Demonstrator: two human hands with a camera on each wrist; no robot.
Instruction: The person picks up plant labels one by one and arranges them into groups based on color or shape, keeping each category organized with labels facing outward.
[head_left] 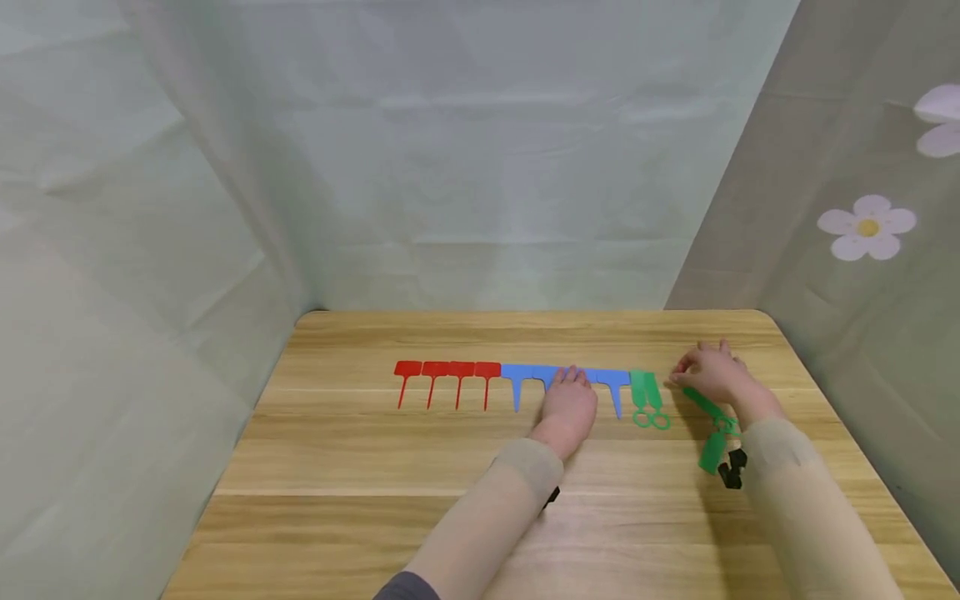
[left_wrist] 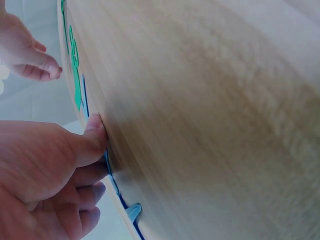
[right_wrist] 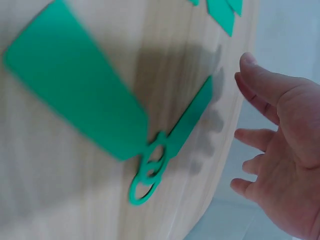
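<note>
A row of flat plastic tags lies across the table: several red T-shaped tags (head_left: 437, 369), several blue T-shaped tags (head_left: 615, 379), then two green ring-ended tags (head_left: 645, 387) side by side. My left hand (head_left: 570, 406) rests on the blue tags, its fingers covering part of them. In the left wrist view, the thumb (left_wrist: 95, 129) and fingertips press close along the blue strip. Over on the right, my right hand (head_left: 714, 377) hovers with nothing between its loosely bent fingers. Below it lie two loose green tags (right_wrist: 80, 85), their rings overlapping.
The wooden table (head_left: 337, 467) has its far edge behind the row, against a pale curtain (head_left: 487, 167). A flower-printed curtain (head_left: 795, 192) hangs on the right. Small black pieces (head_left: 732, 469) show beside the right sleeve.
</note>
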